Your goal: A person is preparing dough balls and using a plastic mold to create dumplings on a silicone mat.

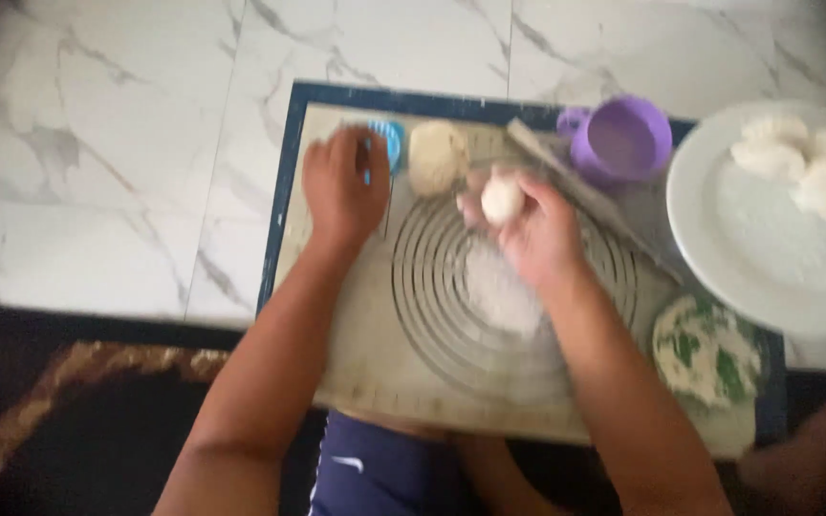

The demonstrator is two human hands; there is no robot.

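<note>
A beige pastry mat (375, 373) with printed concentric rings and a dark blue border lies on a marble floor. My right hand (539, 234) holds a small white dough ball (502, 201) over the rings, above a floury patch (499, 287). My left hand (341, 186) reaches to the mat's far left and touches a small blue round object (392, 143), fingers spread. A larger tan dough lump (437, 158) sits between the hands.
A purple cup (620, 139) stands at the mat's far right, a rolling pin or stick (585, 196) lying beside it. A white plate (767, 239) with several white dough pieces (800, 162) is at the right. A green-and-white dish (707, 352) sits below it. Dark rug in front.
</note>
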